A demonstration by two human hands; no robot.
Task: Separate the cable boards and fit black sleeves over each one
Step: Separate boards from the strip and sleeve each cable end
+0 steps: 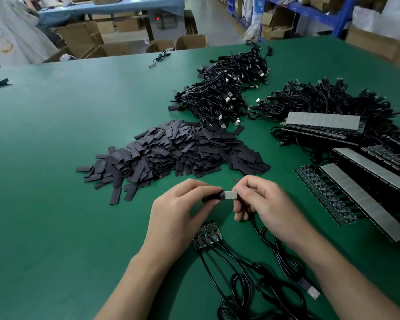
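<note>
My left hand (pixel 178 215) pinches a black sleeve (pixel 214 197) above the green table. My right hand (pixel 263 204) pinches a small cable board (pixel 231 195) whose grey face shows between the two hands; its left end sits in the sleeve's mouth. The board's black cable (pixel 275 248) trails down toward me to a USB plug (pixel 308 288). Below my hands lies a short joined strip of boards (pixel 208 236) with cables attached. A big heap of loose black sleeves (pixel 176 151) lies just beyond my hands.
Two piles of black cables sit further back, a finished pile (pixel 224 93) and another pile (pixel 328 100) at the right. Long panels of joined boards (pixel 356 195) lie at the right. A single cable (pixel 159 58) lies near the far edge. Cardboard boxes (pixel 116 49) stand beyond the table.
</note>
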